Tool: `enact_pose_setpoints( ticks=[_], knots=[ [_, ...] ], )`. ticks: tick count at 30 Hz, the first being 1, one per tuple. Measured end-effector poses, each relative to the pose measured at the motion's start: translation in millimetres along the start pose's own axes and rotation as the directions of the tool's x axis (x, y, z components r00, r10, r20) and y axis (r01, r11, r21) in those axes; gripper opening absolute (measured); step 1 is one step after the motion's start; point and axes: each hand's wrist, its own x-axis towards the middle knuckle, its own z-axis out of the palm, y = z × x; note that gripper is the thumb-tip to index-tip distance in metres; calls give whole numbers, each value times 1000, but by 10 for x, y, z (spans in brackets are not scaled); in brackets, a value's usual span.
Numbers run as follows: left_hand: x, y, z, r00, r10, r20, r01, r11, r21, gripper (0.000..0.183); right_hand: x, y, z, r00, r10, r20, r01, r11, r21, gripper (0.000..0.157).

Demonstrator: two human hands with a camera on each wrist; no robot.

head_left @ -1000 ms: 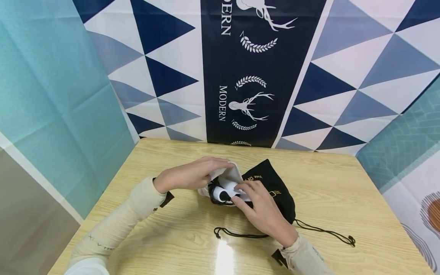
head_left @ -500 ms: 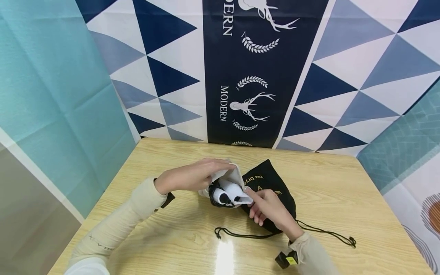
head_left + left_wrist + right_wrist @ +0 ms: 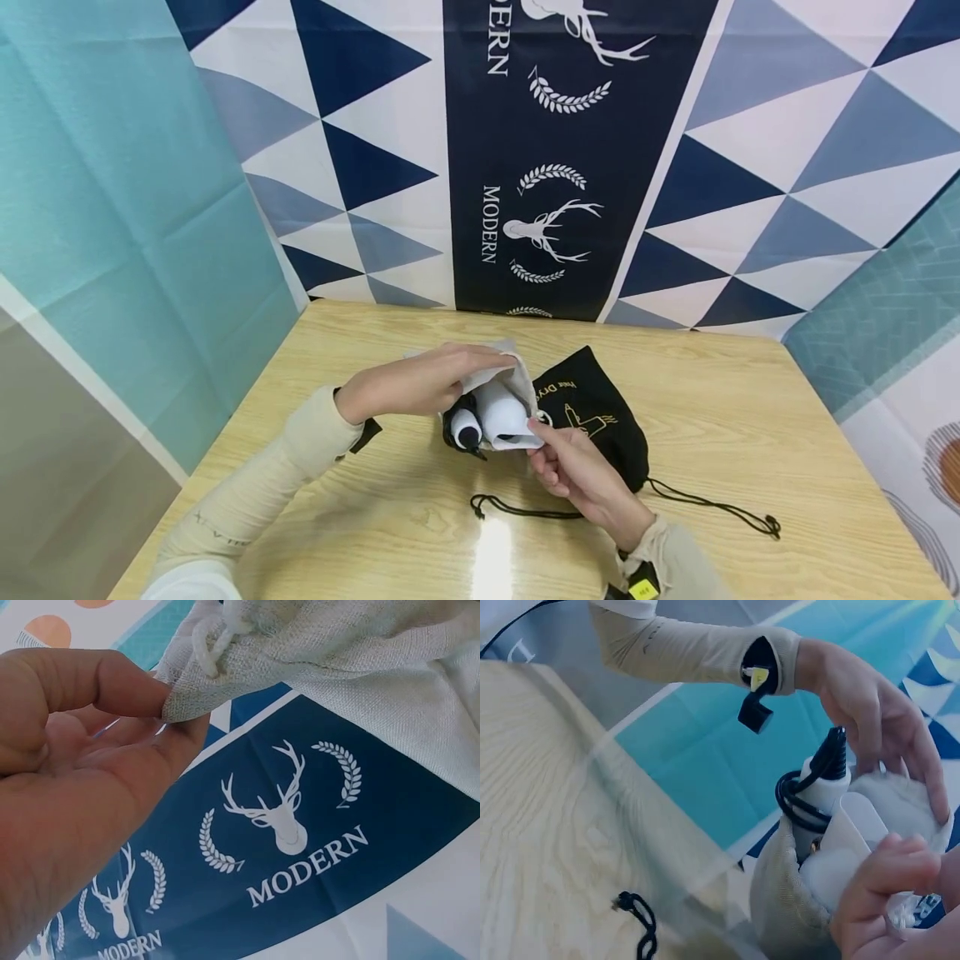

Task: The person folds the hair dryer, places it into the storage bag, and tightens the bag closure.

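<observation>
A light beige cloth drawstring bag (image 3: 360, 652) is held up with its mouth gaping. My left hand (image 3: 423, 379) pinches one side of its rim between thumb and fingers. At the opposite side, my right hand (image 3: 588, 475) pinches the rim beside a white cord loop (image 3: 543, 417); the exact grip is partly hidden. Inside sits what looks like a white hair dryer (image 3: 501, 408), with a rounded body and a narrow end. Next to it stands a white handle-like part (image 3: 465, 423) with a black tip and a wound black cord (image 3: 791, 799).
Behind my right hand, a black drawstring pouch (image 3: 626, 425) printed in gold with "Hair Dryer" lies on the wooden table (image 3: 720, 400). Its black cords (image 3: 712, 500) trail across the tabletop. Patterned cloth (image 3: 375, 158) hangs at the back and sides.
My right hand has come out of the bag's mouth to its right rim. The mouth is wider and the white parts inside stand more upright. My left hand has stayed in place.
</observation>
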Motion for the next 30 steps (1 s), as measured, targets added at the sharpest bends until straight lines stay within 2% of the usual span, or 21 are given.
enact_pose_setpoints(
  ticks=[5,9,14,17,19,21,27,30],
  knots=[
    [-5,19,-11,999,-41,17,40,999,15,69,-17,-43,94,994,-61,-95,58,998,-32,42],
    [6,51,13,998,-52,38,51,998,40,66,4,-44,173,976,-96,-193,95,995,-17,42],
    [17,115,38,995,-71,65,65,994,84,67,84,-29,268,922,-151,-357,162,987,0,44],
    [26,132,43,996,-73,55,68,993,101,67,150,-17,305,888,-205,-411,211,977,-31,48],
    [31,122,53,997,-66,43,61,993,102,66,192,-1,314,873,-239,-425,234,970,-65,49],
    [38,99,68,998,-49,28,46,994,95,65,219,17,318,868,-266,-419,250,964,-94,50],
    [37,3,103,998,-31,-47,32,999,33,69,240,54,333,886,-310,-345,267,949,-165,38],
    [37,-14,91,997,-30,-76,31,1000,3,71,237,58,340,886,-353,-301,261,916,-305,34]
  ],
)
